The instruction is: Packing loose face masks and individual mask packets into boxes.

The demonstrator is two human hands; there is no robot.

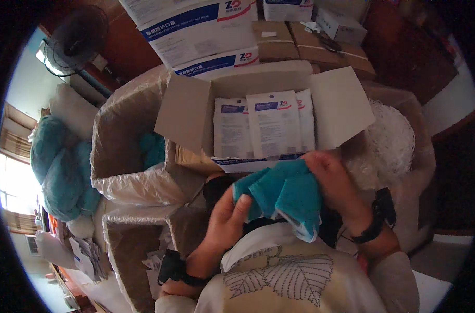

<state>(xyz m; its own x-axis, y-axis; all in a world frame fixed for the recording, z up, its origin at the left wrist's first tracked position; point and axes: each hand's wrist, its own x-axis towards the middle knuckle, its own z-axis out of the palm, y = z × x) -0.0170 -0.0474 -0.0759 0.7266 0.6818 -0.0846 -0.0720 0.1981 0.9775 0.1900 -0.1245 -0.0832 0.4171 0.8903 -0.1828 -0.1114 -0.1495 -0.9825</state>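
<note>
In front of my chest I hold a small stack of teal face masks (285, 192), folded and overlapping, with a pale edge at the lower corner. My left hand (228, 220) pinches the left end, thumb on top. My right hand (328, 172), slightly blurred, grips the upper right corner with bent fingers. Just beyond the masks stands an open white carton (184, 112), its side flaps spread. Several flat white packets (274, 122) with blue and red print stand upright inside it.
A plastic-lined carton (128, 185) at left holds teal material; another lined carton (136, 221) below holds papers. Thin white cords (393, 138) lie heaped at right. Printed cartons (195, 34) are stacked behind. Teal bundles (63, 167) and a fan (77, 39) stand far left.
</note>
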